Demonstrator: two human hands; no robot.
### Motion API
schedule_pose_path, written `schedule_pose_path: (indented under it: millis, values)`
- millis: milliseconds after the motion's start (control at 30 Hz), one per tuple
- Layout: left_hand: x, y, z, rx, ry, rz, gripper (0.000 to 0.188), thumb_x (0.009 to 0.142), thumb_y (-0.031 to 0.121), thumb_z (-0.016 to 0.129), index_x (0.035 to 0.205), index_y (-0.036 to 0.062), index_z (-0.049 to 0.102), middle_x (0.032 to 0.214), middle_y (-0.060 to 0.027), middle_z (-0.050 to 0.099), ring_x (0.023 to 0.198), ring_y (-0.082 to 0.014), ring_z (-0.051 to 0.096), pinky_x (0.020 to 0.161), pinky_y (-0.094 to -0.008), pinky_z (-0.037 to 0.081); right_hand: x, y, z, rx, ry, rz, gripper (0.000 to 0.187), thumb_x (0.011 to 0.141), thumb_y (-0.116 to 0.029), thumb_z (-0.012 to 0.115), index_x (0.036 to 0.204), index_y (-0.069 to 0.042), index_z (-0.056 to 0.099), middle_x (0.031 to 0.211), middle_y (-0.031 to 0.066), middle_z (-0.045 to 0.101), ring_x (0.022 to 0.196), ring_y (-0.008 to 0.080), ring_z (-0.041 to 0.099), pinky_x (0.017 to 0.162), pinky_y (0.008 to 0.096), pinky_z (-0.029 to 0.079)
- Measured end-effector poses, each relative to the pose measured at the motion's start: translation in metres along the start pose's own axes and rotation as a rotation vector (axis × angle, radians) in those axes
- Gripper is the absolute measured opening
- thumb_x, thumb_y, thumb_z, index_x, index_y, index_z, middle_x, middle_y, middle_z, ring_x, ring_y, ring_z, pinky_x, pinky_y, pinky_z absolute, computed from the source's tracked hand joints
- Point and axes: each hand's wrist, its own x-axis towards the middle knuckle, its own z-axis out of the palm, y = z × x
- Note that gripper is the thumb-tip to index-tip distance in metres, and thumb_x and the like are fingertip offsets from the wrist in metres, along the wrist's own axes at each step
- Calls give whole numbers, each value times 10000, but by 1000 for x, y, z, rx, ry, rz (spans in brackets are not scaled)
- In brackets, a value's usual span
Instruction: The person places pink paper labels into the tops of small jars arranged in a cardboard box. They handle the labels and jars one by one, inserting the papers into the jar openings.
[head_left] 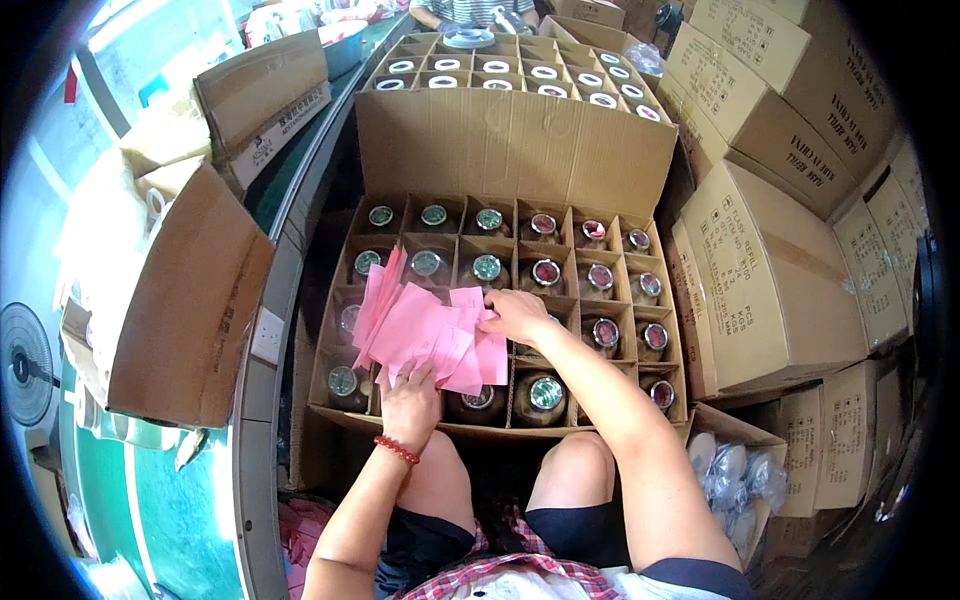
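Note:
A loose, fanned pile of pink paper sheets (418, 328) lies over the left-middle cells of a divided carton (620, 425). My left hand (411, 403), with a red bead bracelet at its wrist, grips the pile's lower edge. At the pile's right edge my right hand (517, 317) has its fingers closed on a sheet; the fingertips are partly hidden. Round-topped glass flask refills stand upright in the carton's cells. Some look green at the mouth, such as one flask refill (546, 392), and others reddish, such as another flask refill (604, 333). The sheets cover several of them.
Behind the raised carton flap (510, 150) stands another divided carton (470, 82) with white-ringed tops. A person (475, 14) is at its far side. Stacked boxes (770, 270) line the right; a green-topped bench (185, 500) and an open carton (190, 300) are left.

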Motion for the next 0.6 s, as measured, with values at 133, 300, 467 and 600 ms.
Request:
schedule_pose_path:
  millis: [133,300,467,600]
  values:
    - [-20,-28,-4,-84,-42,93,308,790,104,590,1089,50,636,1196,-53,605,1188,-223,509,1087,-500,224,6,25,-5,162,-38,96,279,718,-344,721,863,-109,678,929,118,677,881,289,646,763,396,500]
    - [-22,-21,-31,-146,-61,113,345,793,134,618,1123,32,608,1241,-99,568,1207,-280,489,1074,-517,245,-17,46,-38,572,53,218,184,840,-190,700,853,-18,635,723,17,640,602,84,547,495,239,428]
    - [19,25,-45,-699,81,-52,597,788,213,710,1285,0,456,1313,-176,490,1229,-317,469,1016,-441,370,-55,50,-70,883,270,126,214,894,-78,592,1079,29,571,842,50,661,664,83,595,514,217,478]
    - [64,61,-22,-1385,27,-454,929,813,370,728,1420,-51,164,1424,-252,290,1244,-344,428,958,-401,432,-84,33,-87,1017,306,125,250,922,-73,559,1151,27,555,899,42,660,745,83,609,610,224,495]
